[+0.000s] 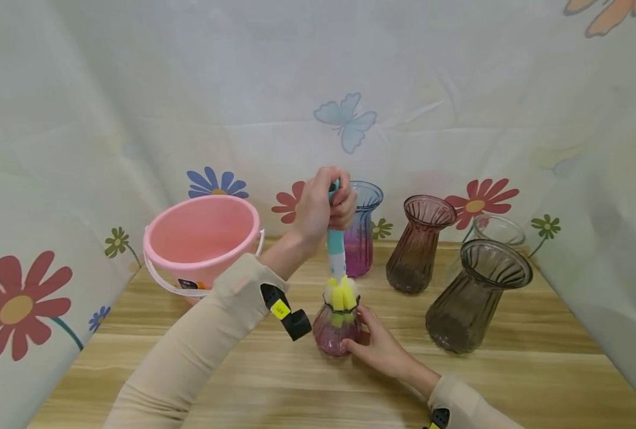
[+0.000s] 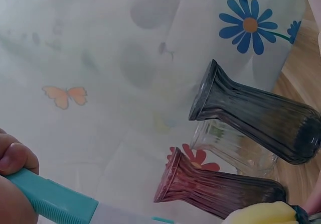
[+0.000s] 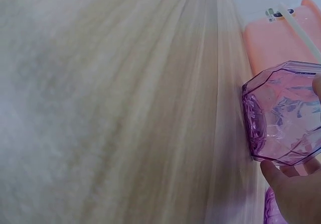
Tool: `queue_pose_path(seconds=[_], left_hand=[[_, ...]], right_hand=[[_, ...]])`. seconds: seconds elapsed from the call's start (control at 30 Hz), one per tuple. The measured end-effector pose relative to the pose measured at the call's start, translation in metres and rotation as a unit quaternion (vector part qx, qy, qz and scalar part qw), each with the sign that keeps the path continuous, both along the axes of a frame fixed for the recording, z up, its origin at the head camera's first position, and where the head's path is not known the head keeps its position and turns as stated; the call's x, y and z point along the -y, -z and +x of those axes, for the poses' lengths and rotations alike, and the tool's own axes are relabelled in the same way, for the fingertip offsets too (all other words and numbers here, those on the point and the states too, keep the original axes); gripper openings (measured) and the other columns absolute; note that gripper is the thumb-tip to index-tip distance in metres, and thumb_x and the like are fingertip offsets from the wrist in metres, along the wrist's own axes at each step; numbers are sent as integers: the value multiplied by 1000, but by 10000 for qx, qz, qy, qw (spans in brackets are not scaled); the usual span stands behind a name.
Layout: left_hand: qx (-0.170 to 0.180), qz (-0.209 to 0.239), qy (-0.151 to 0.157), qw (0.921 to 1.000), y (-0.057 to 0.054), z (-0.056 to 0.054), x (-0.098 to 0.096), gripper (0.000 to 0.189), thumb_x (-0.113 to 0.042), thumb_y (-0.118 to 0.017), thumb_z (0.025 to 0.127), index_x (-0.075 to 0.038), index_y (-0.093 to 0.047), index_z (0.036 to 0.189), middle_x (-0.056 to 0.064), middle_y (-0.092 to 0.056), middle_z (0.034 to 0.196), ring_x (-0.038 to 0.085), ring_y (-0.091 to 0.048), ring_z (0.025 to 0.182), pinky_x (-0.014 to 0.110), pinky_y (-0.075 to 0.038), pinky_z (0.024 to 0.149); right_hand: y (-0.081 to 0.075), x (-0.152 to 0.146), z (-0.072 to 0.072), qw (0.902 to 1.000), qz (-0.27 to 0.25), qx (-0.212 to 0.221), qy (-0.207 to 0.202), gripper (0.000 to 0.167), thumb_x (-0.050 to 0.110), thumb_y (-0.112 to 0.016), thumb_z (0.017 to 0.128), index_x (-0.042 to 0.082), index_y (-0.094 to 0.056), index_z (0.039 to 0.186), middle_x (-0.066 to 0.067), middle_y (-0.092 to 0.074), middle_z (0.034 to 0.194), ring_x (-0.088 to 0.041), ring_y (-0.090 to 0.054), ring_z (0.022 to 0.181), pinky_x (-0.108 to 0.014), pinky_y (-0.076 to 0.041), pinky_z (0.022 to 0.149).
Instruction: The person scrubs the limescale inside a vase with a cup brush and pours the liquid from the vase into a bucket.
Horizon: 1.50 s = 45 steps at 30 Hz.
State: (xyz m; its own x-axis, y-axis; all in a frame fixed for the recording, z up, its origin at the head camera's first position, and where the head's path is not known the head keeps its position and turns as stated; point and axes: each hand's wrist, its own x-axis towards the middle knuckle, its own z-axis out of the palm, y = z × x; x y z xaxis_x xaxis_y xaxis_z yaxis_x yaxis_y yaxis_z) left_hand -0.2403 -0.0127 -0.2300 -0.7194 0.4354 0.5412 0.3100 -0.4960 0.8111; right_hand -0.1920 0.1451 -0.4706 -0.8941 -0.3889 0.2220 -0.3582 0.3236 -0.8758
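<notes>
My left hand (image 1: 318, 202) grips the teal handle of a sponge bottle brush (image 1: 336, 243), fist wrapped round its upper end. The brush stands nearly upright, its yellow and white sponge head (image 1: 342, 296) partly inside the mouth of a small faceted purple glass vase (image 1: 331, 335). My right hand (image 1: 380, 350) holds this vase from the right side, thumb at the front and fingers behind. In the right wrist view the vase (image 3: 286, 116) sits on the wooden table between thumb and fingers. The left wrist view shows the teal handle (image 2: 60, 199) within my curled fingers.
A pink bucket (image 1: 189, 259) with a white handle stands at left. Behind my left hand is a blue-to-purple vase (image 1: 362, 238). To the right stand a reddish vase (image 1: 417, 256), a dark grey vase (image 1: 465, 310) and a clear one (image 1: 497, 229). Flowered cloth walls surround the table (image 1: 275, 393).
</notes>
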Motion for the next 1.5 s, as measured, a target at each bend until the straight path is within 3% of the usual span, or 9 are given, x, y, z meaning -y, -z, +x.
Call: queue_pose_path(seconds=[0.27,0.43,0.63,0.93,1.33,1.5], left_hand=[[-207,-122,-152,9996,4,0,-3,34,-19,-23,89,-13,-26,56,-4,-20,44,14,-15,35,28,-11,35],[-207,-259,-265,9991,13,1,-5,33,-19,-23,90,-13,-28,57,-3,-22,45,15,-16,36,28,-13,36],[-153,-123,-198,9996,21,1,-5,33,-17,-24,89,-12,-27,56,-4,-21,44,14,-15,35,29,-12,35],[-270,-269,-248,9990,24,3,-7,33,-19,-23,90,-14,-28,57,-4,-22,45,15,-16,36,27,-14,35],[-251,-240,-65,9994,30,-3,-6,34,-18,-22,89,-15,-28,56,-4,-23,44,15,-17,35,27,-14,35],[27,-324,32,9995,45,-1,-5,36,-20,-24,90,-15,-28,55,-6,-23,44,14,-17,36,26,-14,35]], right_hand=[[0,-1,0,10000,3,-14,26,66,14,-68,82,7,-34,137,-17,-41,129,-33,-44,120,-36,-45,94],[0,0,1,10000,44,-15,62,65,14,-68,82,7,-34,137,-16,-42,127,-31,-45,117,-35,-45,93],[0,1,2,9998,124,-5,127,66,15,-69,81,9,-34,137,-13,-43,125,-26,-45,113,-35,-46,92],[-1,0,2,10000,33,29,-1,65,15,-67,83,9,-33,137,-15,-41,128,-30,-43,117,-38,-44,94],[-2,-1,1,10000,23,-57,-11,64,16,-67,83,9,-33,137,-14,-41,128,-31,-43,120,-37,-45,93],[2,2,2,9994,24,-338,98,61,16,-68,82,9,-38,134,-12,-45,120,-23,-46,111,-35,-47,91]])
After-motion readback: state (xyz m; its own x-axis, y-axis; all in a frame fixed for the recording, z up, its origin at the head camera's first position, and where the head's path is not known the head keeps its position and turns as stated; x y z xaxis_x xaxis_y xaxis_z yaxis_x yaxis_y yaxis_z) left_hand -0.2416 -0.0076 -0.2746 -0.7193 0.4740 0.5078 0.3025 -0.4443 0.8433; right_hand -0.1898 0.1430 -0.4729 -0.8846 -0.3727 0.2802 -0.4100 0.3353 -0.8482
